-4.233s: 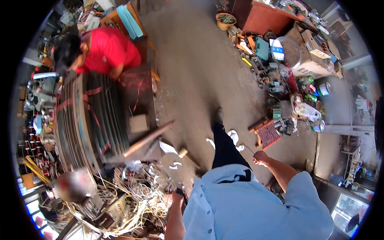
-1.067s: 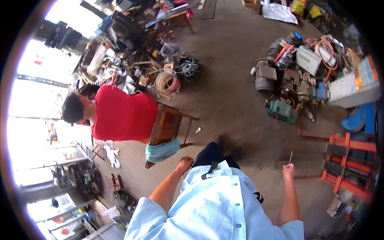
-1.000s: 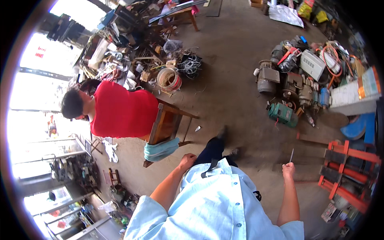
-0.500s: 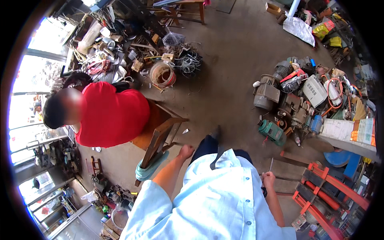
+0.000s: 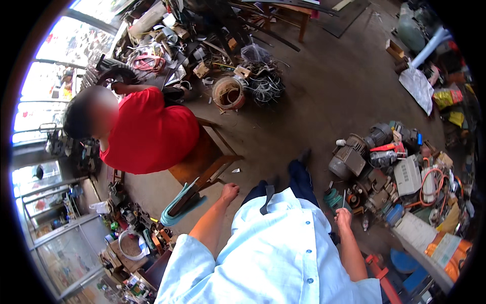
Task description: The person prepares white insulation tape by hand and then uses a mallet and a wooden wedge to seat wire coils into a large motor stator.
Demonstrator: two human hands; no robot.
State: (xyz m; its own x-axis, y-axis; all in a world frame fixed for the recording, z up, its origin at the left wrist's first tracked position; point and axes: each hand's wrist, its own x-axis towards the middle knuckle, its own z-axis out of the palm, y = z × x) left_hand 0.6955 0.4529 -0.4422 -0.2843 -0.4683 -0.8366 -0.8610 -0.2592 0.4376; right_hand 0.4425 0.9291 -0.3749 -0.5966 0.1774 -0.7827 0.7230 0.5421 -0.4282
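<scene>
My left hand [image 5: 230, 192] hangs beside my thigh with its fingers curled closed, and nothing shows in it. It is nearest to the wooden chair [image 5: 221, 163], a short way apart from it. My right hand [image 5: 343, 218] is closed around a thin, pale metal rod [image 5: 345, 198] that points up and away from me. The rod's lower end is hidden in the fist, so its exact kind cannot be made out. Beyond that hand lies a green motor [image 5: 332, 198], partly covered in this view.
A person in a red shirt [image 5: 152, 133] sits on the chair at left, with light-blue cloth or hose [image 5: 173, 215] over its back. Motors [image 5: 348, 158] and machine parts crowd the right. A bucket [image 5: 228, 93] and tangled wire [image 5: 265, 86] stand ahead. Red metal framing [image 5: 383, 278] is close at right.
My view has turned to the right and moved forward as I step. The motor pile is now nearer my right hand. Both hands stay closed, and the rod stays in the right one.
</scene>
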